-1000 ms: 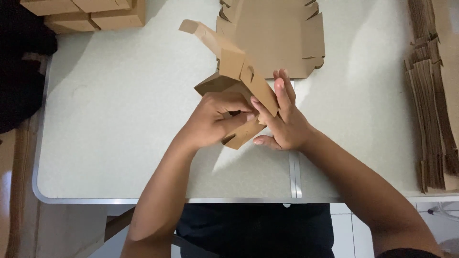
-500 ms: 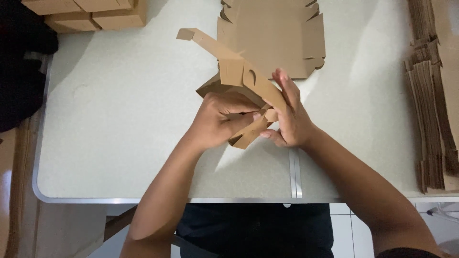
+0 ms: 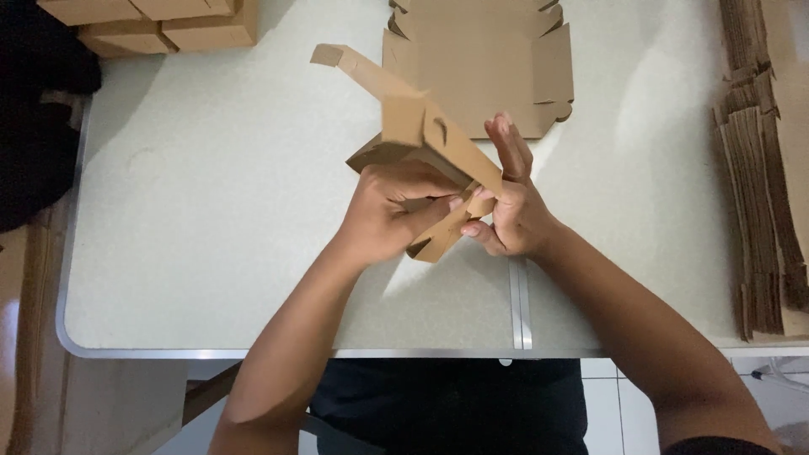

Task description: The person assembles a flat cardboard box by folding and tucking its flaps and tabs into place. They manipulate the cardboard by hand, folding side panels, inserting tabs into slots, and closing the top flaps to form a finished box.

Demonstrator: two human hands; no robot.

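A brown cardboard box blank [image 3: 421, 139], partly folded, is held above the middle of a pale table [image 3: 211, 219]. My left hand [image 3: 392, 211] grips its lower part, fingers curled over a folded panel. My right hand [image 3: 510, 198] presses flat against the blank's right side, fingers pointing up, thumb under the lower edge. A long flap with a small tab sticks up to the upper left. The blank's lower panels are hidden behind my hands.
A flat unfolded cardboard blank [image 3: 493, 59] lies on the table behind my hands. A stack of flat blanks [image 3: 763, 168] lines the right edge. Assembled cardboard boxes [image 3: 160, 25] sit at the top left corner. A dark object [image 3: 34, 109] lies off the table's left side.
The blank has been tilted and folded further; my left fingers have closed more tightly over the lower panel. My right hand has stayed against its right side.
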